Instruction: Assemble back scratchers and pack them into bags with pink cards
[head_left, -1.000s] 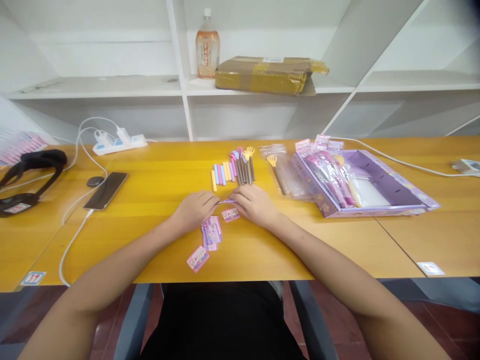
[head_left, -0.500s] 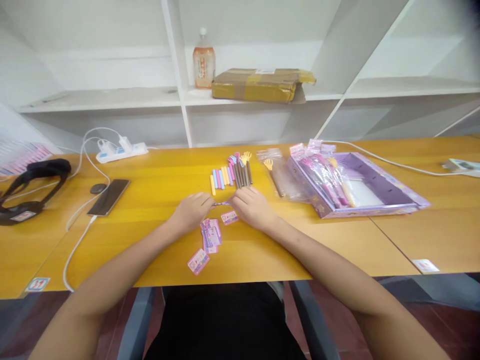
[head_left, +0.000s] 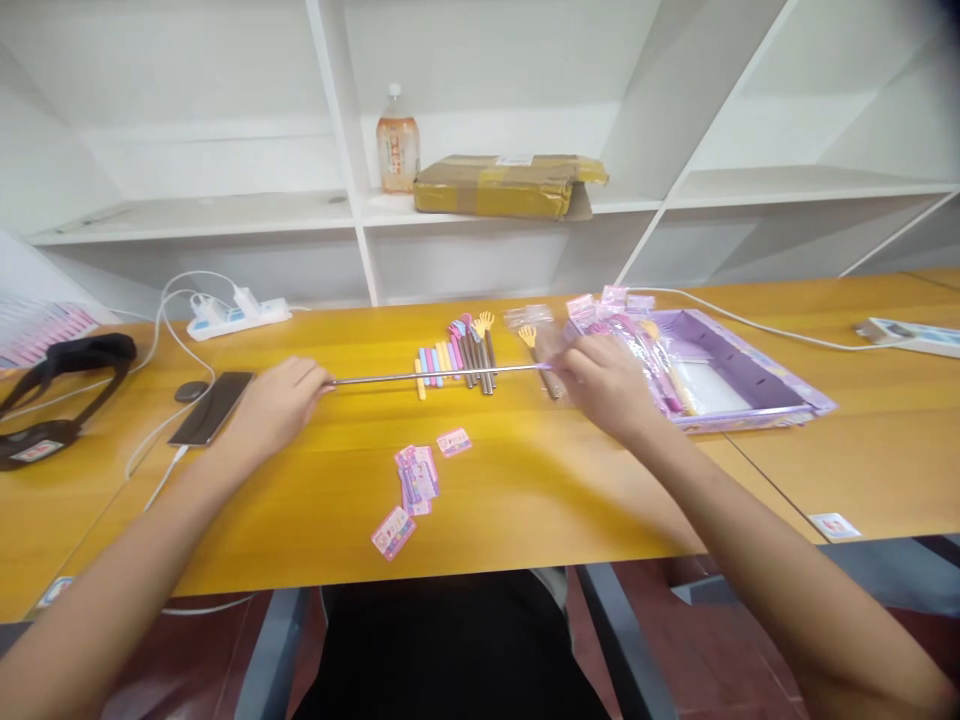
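A thin metal telescopic back scratcher is stretched out level above the table between my hands. My left hand is closed around its left end. Closed on the other end is my right hand, which hides the head apart from a bit of purple. Behind the rod lie several back scratchers with hand-shaped heads in yellow, pink and blue, beside a row of pastel handle sleeves. Small printed cards are scattered nearer to me. One yellow-headed back scratcher lies by clear plastic bags.
A purple display box with bagged back scratchers stands at the right. A phone, a black strapped headset and a power strip with cables are at the left. On the shelf stand a bottle and a taped carton.
My hands have moved far apart, left and right, and the rod between them is now drawn out long. The view has shifted slightly.
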